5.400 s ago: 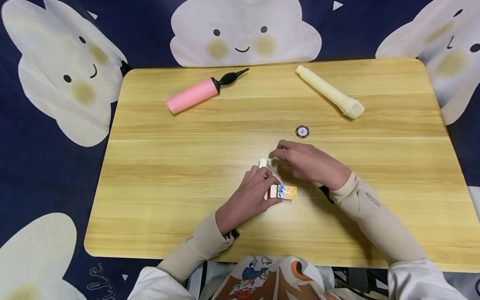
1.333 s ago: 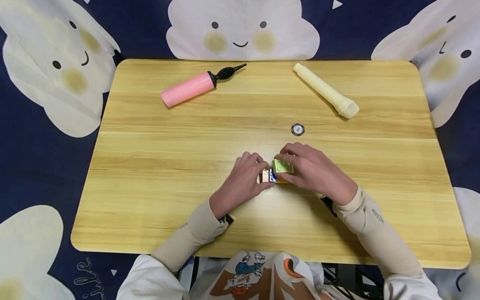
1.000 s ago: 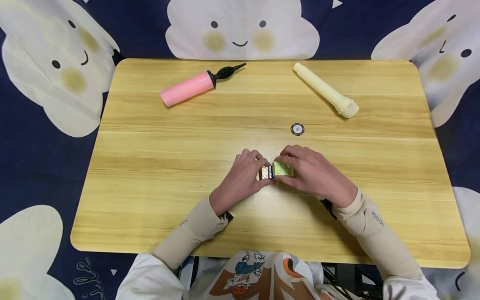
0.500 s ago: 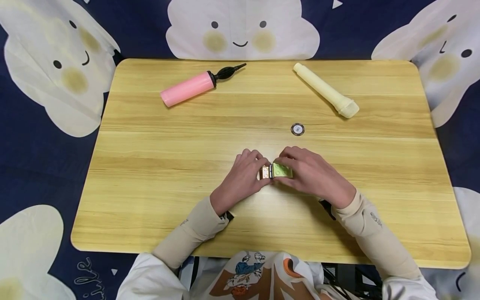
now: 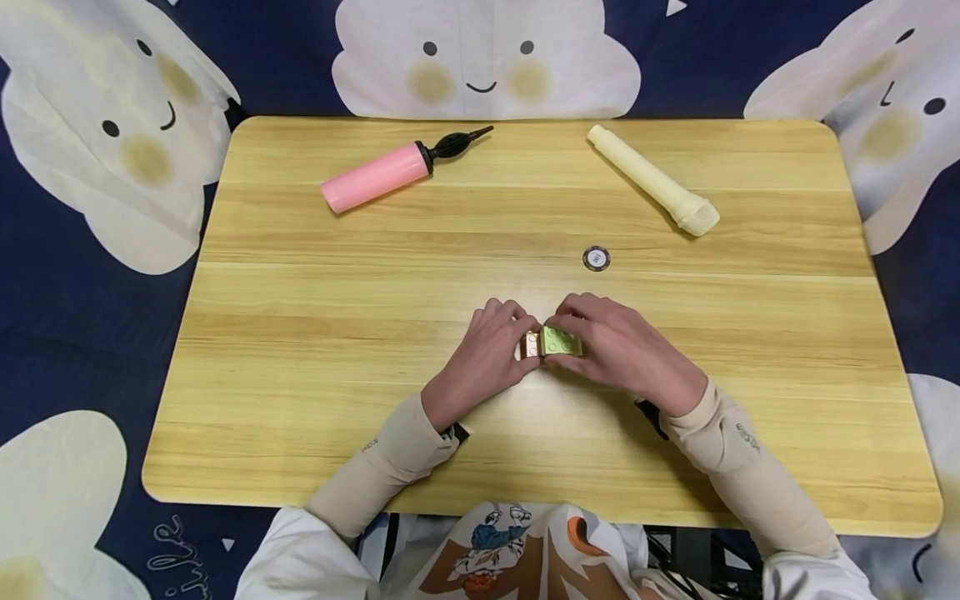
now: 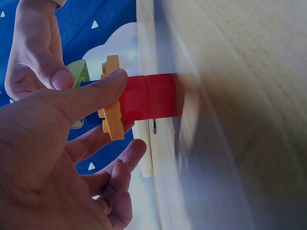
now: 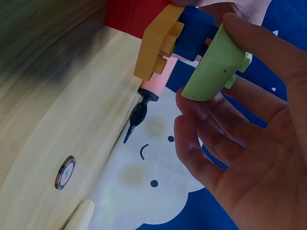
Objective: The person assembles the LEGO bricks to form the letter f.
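A small tower of toy building bricks stands on the table between my hands. Two red bricks [image 6: 160,96] form its lower part, with an orange brick [image 7: 158,45] across them and a blue brick [image 7: 194,33] above that. My left hand [image 5: 487,354] grips the tower near the orange and red bricks, thumb on the near side. With thumb and fingers my right hand [image 5: 618,346] pinches a light green rounded brick [image 5: 561,341] on top, tilted against the blue one in the right wrist view. Beside it, a pale studded brick [image 5: 532,344] shows near the left fingertips.
Beyond the hands lies a round dark-rimmed chip [image 5: 596,258]. A pink hand pump [image 5: 377,177] with a black nozzle is at the back left, and a cream microphone-shaped object [image 5: 652,179] at the back right. The wooden table [image 5: 300,375] has rounded corners.
Earlier the right hand held nothing beside the bricks; then it brought the green brick over. Since then the green brick has lowered and shifted slightly left, covering the blue brick from above.
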Motion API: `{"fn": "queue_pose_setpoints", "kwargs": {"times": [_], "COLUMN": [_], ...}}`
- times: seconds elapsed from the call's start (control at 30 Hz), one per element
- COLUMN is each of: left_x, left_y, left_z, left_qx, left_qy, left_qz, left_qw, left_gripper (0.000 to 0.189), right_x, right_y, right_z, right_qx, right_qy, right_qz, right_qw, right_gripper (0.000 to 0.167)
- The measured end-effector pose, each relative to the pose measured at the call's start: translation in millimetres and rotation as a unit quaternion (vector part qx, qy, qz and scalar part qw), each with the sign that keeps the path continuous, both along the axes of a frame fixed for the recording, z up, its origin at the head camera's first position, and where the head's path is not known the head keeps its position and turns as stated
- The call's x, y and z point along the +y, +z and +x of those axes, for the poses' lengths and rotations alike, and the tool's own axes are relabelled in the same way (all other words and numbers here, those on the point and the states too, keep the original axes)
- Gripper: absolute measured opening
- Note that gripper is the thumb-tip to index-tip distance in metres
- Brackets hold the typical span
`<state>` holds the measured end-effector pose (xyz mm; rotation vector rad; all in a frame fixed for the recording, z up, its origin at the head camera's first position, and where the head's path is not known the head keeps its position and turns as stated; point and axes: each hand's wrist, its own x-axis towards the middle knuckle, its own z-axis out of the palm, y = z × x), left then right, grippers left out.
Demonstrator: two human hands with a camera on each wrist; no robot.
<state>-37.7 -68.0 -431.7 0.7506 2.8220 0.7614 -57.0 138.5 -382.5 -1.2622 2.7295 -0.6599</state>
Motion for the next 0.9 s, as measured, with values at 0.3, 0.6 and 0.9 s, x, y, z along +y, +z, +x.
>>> {"fn": "queue_pose_setpoints", "kwargs": {"times": [0.3, 0.6, 0.9], "left_x": [-0.4, -0.3, 0.2], "left_y": [-1.2, -0.8, 0.0], "left_z": [0.1, -0.3, 0.4], "left_qx": [0.002, -0.001, -0.004], "left_qy": [-0.001, 0.001, 0.004], "left_qz": [-0.002, -0.003, -0.003], "left_qw": [1.0000, 1.0000, 1.0000], "left_gripper": [0.028, 0.028, 0.029], "right_x": [-0.7, -0.1, -0.2], "right_y": [-1.4, -2.9, -0.7], "right_z": [-0.4, -0.7, -0.1], "right_qx": [0.002, 0.000, -0.013], "right_qy": [-0.003, -0.007, -0.009], "right_qz": [0.005, 0.004, 0.013], "right_qw": [1.0000, 1.0000, 0.9998], "right_gripper": [0.043, 0.042, 0.041]}}
